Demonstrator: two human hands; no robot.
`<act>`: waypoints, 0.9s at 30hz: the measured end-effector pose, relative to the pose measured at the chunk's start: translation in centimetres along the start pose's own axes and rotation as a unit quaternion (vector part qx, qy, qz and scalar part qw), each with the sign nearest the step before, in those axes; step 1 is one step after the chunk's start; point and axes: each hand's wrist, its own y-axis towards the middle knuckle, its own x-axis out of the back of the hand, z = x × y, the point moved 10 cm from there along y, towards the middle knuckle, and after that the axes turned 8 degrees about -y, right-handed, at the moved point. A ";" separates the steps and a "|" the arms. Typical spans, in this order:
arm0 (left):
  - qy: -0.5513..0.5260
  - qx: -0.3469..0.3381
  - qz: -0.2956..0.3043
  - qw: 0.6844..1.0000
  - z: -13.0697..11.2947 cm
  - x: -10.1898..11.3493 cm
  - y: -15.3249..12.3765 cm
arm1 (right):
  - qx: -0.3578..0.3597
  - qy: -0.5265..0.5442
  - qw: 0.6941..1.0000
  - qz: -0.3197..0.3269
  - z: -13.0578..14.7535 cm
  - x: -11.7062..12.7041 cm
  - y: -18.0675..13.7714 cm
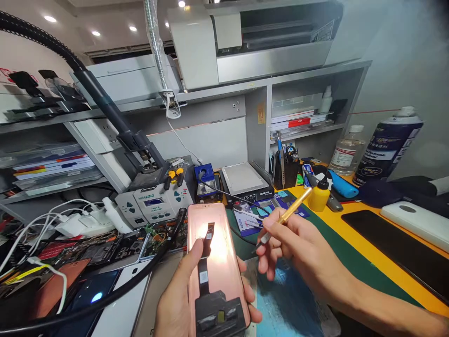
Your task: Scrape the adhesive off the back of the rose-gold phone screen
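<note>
My left hand (177, 288) grips a phone screen panel (224, 262) with a shiny copper-coloured back, held upright toward me. The thumb presses beside a black flex cable (209, 238) that runs along the panel. Black tape or film covers the panel's lower end. To the right, my right hand (294, 245) is closed around a slim tool (293, 208) with a gold handle and a dark tip, like a pen-shaped knife. The tip points down and left, apart from the panel. Beneath both hands lies a worn blue mat (284, 299).
A hot-air station (157, 201) with a thick black hose stands at the back left. Phones and circuit boards crowd the left side. A heating plate (245, 180) sits behind the panel. On the right are a yellow bottle (319, 195), a spray can (387, 145) and a black phone (396, 248).
</note>
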 end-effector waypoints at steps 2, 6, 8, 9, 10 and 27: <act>0.044 -0.050 -0.036 0.997 -1.6 0.9 -0.1 | 0.020 -0.011 1.000 -0.010 0.2 0.4 0.5; 0.090 -0.179 -0.099 0.975 -5.6 2.3 -0.4 | 0.027 -0.027 0.999 -0.018 0.2 0.9 1.4; 0.095 -0.228 -0.122 0.961 -7.2 2.6 -0.9 | 0.016 -0.034 0.999 -0.022 0.1 1.1 1.6; 0.098 -0.248 -0.135 0.954 -7.9 2.8 -1.4 | 0.009 -0.038 0.999 -0.024 0.0 1.2 1.7; 0.103 -0.263 -0.149 0.948 -8.5 3.0 -2.1 | 0.002 -0.043 0.999 -0.024 -0.1 1.3 1.8; 0.172 -0.182 -0.300 0.921 -8.3 9.5 -14.9 | 0.058 -0.036 0.997 0.042 0.3 -0.1 0.8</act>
